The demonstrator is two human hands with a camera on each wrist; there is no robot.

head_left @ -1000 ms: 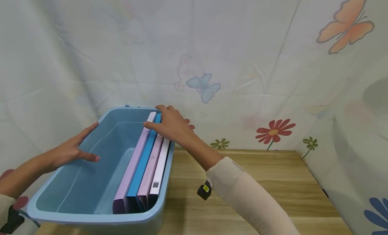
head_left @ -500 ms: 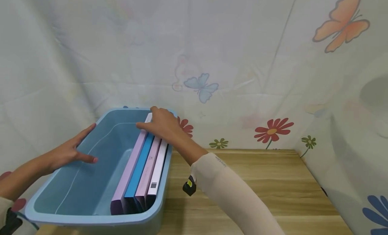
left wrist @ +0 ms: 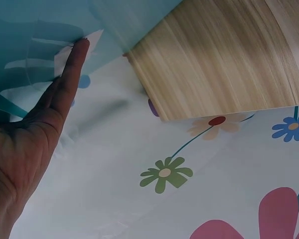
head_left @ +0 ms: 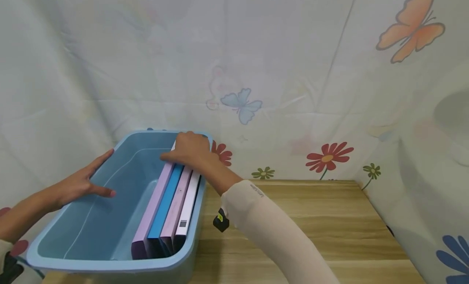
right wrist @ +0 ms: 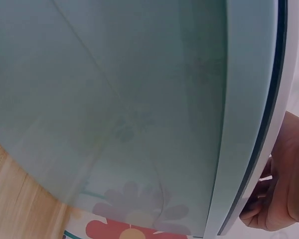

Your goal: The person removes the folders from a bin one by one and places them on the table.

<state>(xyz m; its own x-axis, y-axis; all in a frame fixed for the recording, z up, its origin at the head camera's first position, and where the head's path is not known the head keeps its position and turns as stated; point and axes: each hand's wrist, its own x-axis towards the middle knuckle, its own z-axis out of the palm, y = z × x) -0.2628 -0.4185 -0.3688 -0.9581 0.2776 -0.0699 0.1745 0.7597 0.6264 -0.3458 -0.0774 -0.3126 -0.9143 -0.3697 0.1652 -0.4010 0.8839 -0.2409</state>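
Note:
A blue plastic tub (head_left: 110, 265) stands on the wooden table. Along its right side several slim, flat boxes or books stand on edge. From left to right come a lilac one (head_left: 152, 213), a blue one (head_left: 166, 210), a pink one (head_left: 177, 210) and a white one (head_left: 188, 208). My right hand (head_left: 190, 149) lies over their far end, thumb at the lilac one's left side, fingers bent. Its exact contact is hidden; curled fingers show beyond a pale edge in the right wrist view. My left hand (head_left: 78, 184) rests at the tub's left wall, fingers straight, thumb spread inside.
The wooden table top (head_left: 300, 223) extends right of the tub. A printed cloth (head_left: 293, 92) with butterflies and flowers hangs behind it and on both sides. A black wrist strap device (head_left: 221, 221) hangs below the right sleeve.
My right hand has slid left across the tops of the row, and its fingers have bent more. The left hand stays at the tub wall. The head view has shifted slightly.

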